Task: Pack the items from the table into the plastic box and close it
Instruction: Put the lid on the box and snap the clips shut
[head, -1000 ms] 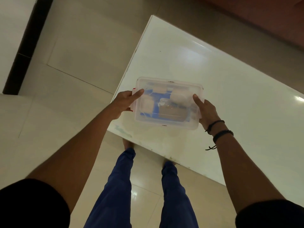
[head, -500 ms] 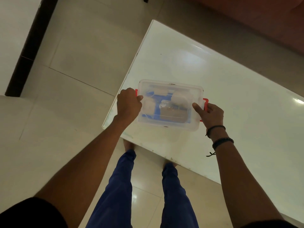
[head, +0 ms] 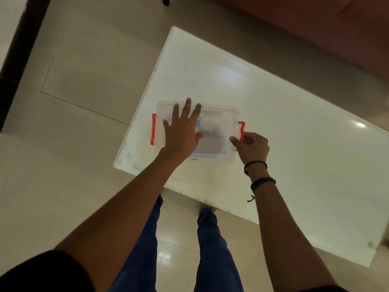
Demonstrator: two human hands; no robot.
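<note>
Box [head: 228, 131] sits on the white surface [head: 294, 144], near its left corner, lid on. Contents show only as blurred blue and pale shapes through the clear plastic; can't tell which items.

Left hand [head: 182, 131] lies flat on the lid's left half, palm down, fingers [head: 188, 107] spread wide and reaching to the far edge. Its grip holds nothing, just rests on top. Left clip [head: 153, 129] is red, just left of that hand's little finger, lying along the box end, not touched.

Right hand [head: 252, 146] is at the box's right end, grip narrow: thumb [head: 234, 141] on the lid's near right corner, other fingers curled around the lower part of the right clip [head: 242, 129]. That clip stands out from the box wall, tilted away from it. Can't tell whether it has latched.

Two dark bands [head: 260, 172] on the right wrist, a loose cord end hanging below them. Blue trouser legs [head: 212, 249] and the tile floor [head: 84, 81] show below the near edge of the surface, under both forearms.
</note>
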